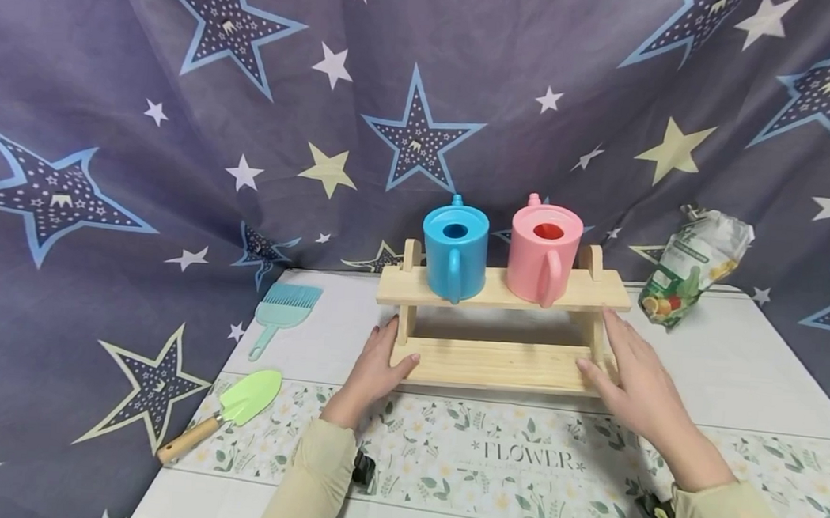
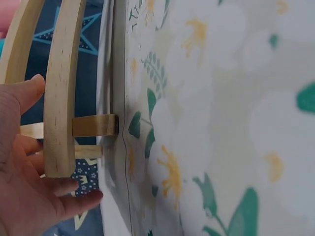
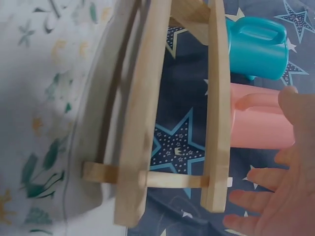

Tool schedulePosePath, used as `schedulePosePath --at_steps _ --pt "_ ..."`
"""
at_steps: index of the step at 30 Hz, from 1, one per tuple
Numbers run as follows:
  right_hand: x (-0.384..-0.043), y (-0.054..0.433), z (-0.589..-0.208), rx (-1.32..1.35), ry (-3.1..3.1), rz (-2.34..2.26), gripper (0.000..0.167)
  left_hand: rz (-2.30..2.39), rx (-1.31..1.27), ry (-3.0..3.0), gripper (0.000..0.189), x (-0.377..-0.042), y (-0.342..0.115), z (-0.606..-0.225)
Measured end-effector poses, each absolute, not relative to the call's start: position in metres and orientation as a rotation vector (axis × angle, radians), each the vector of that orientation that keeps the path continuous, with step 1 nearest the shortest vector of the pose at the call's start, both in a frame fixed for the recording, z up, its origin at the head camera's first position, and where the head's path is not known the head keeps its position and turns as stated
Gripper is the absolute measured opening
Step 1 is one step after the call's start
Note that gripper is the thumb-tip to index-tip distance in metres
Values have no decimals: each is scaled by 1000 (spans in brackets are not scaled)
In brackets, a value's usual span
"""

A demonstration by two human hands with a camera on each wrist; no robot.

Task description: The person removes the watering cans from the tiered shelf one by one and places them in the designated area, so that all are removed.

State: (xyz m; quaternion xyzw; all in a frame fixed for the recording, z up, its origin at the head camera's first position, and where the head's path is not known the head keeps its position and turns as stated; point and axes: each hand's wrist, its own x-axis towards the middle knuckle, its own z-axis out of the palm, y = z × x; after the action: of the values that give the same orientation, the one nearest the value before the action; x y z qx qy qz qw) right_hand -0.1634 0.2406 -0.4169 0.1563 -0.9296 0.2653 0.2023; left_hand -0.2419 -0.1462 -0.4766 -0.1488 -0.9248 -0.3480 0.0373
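Note:
A two-tier wooden rack (image 1: 494, 364) stands in front of me. On its upper shelf sit a blue watering can (image 1: 473, 262) and, to the right, a pink watering can (image 1: 526, 266), both upright with handles toward me. My left hand (image 1: 372, 370) is at the rack's left end; its thumb reaches over the lower shelf (image 2: 60, 108) and its straight, spread fingers lie along the outer side. At the right end, my right hand (image 1: 639, 384) has its fingers extended beside the rack. In the right wrist view those fingers (image 3: 256, 200) are spread, holding nothing.
A green hand trowel (image 1: 249, 397) with a wooden handle and a teal dustpan-shaped brush (image 1: 287, 307) lie at the left. A printed plastic bag (image 1: 696, 264) stands back right. A starry cloth (image 1: 429, 22) hangs behind the white table (image 1: 680, 354), which carries a floral strip.

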Motion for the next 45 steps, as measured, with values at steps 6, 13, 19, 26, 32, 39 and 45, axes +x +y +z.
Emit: schedulePosePath --at_steps 6,13,19,26,32,39,45 --pt "-168 232 -406 375 -2598 855 83 -1274 -353 -2824 72 -248 -144 -478" --pt "-174 223 -401 397 -2460 930 80 -1288 -191 -2848 60 -256 -141 -482" --pt "-182 217 -398 386 -2342 1042 69 -1301 -130 -2846 54 -261 -140 -486" --pt "-188 211 -396 340 -2281 1167 54 -1256 -144 -2870 50 -261 -139 -487" --pt "-193 204 -393 349 -2230 1193 45 -1225 -157 -2880 50 -260 -139 -486" --pt "-197 197 -389 305 -2199 1252 39 -1217 -188 -2863 49 -260 -137 -488" --pt "-201 193 -389 305 -2207 1303 40 -1216 -180 -2857 49 -260 -136 -490"
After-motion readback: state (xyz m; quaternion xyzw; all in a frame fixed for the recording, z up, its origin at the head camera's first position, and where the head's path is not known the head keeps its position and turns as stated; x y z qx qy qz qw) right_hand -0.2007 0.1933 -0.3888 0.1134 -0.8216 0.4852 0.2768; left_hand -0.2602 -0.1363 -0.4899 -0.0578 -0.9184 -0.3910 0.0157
